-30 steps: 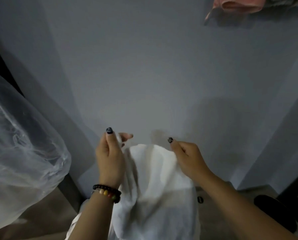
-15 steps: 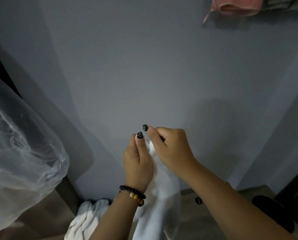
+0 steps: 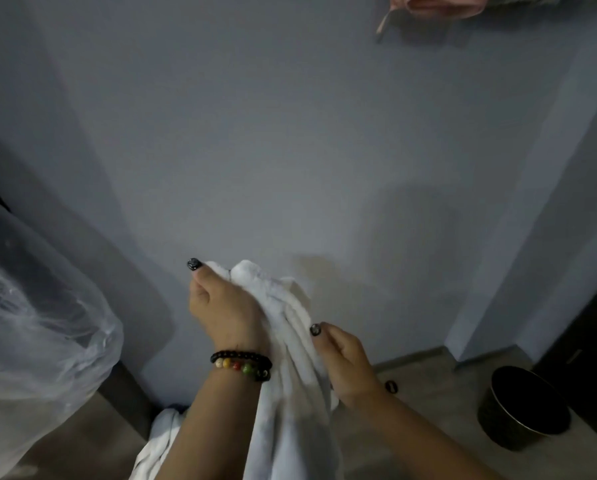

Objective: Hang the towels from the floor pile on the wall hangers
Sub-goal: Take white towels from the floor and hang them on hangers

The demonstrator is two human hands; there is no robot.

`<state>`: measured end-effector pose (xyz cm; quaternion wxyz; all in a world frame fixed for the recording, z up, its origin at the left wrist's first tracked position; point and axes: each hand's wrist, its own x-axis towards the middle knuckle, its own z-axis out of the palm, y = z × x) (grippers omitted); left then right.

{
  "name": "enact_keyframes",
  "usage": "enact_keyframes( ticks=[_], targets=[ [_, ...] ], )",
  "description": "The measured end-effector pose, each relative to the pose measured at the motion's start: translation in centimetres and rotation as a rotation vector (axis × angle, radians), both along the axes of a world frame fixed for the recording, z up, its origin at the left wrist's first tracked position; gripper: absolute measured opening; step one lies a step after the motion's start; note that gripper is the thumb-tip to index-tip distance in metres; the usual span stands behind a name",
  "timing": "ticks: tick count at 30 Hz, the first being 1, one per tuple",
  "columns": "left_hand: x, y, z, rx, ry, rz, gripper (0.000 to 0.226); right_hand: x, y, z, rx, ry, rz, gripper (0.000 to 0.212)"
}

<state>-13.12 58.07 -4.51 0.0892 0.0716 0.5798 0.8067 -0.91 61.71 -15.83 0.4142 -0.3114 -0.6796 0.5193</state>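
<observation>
A white towel (image 3: 290, 393) hangs bunched in front of the grey wall. My left hand (image 3: 220, 310), with a bead bracelet on the wrist, grips its gathered top end. My right hand (image 3: 345, 362) sits lower and holds the towel's right side with curled fingers. More white towel cloth (image 3: 158, 441) lies on the floor behind my left forearm. At the top edge a pink towel (image 3: 442, 5) hangs on the wall; its hanger is out of view.
A bulky clear plastic bag (image 3: 37, 327) fills the left side. A dark round bin (image 3: 522, 407) stands on the floor at the right, by a dark door edge. A small dark object (image 3: 390, 386) lies on the floor near the wall.
The two hands had come together at the towel's top. Now the left hand holds the bunched top alone, and the right hand has dropped lower along the towel's right side.
</observation>
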Motion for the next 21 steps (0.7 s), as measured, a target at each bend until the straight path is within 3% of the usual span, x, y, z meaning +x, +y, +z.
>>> enact_keyframes(
  ticks=[5,14,18,21],
  targets=[
    [-0.8,-0.5,-0.6,-0.013,0.084,-0.013,0.044,0.2,1.8,1.1,-0.031,-0.001,-0.084,0.045],
    [-0.8,-2.3,-2.5,-0.068,0.692,-0.108,0.041,-1.1,2.4,9.6,0.230,-0.100,-0.003,0.035],
    [0.6,-2.2,-2.8,-0.064,0.756,-0.237,0.039,-1.7,1.1,12.6,0.405,-0.147,0.056,0.026],
    [1.1,-1.8,-2.7,-0.078,0.760,-0.197,0.036,-1.6,0.7,13.5,0.447,-0.154,0.090,0.028]
  ],
)
